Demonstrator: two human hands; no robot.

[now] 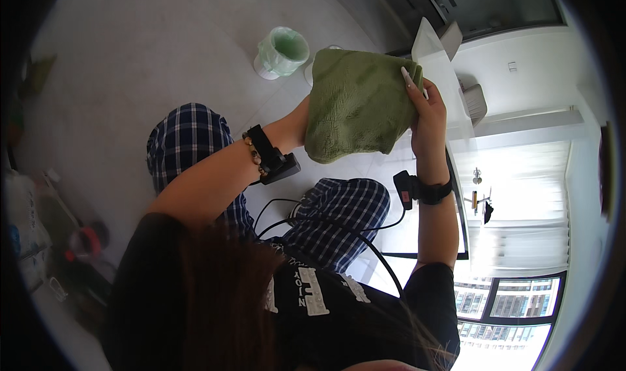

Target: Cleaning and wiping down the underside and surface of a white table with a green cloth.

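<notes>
A folded green cloth (358,103), towel-like and slightly crinkled, is held up in front of me. At its right edge my right hand (428,110) grips it, thumb on the near face and the other fingers around the folded side. My left hand (300,120) reaches behind the cloth's left side; only the part by the wrist shows and its fingers are hidden. A black strap with a small box (277,162) is on my left wrist beside a beaded bracelet (255,157). Another strapped box (405,189) sits on my right wrist.
Beyond the cloth stands a white bin (266,66) with a pale green liner. Black cables (339,226) cross over my plaid-covered legs. A white table (407,224) is at the right, near curtains (521,208) and a window. Blurred items, including a red-and-black one (88,240), lie at far left.
</notes>
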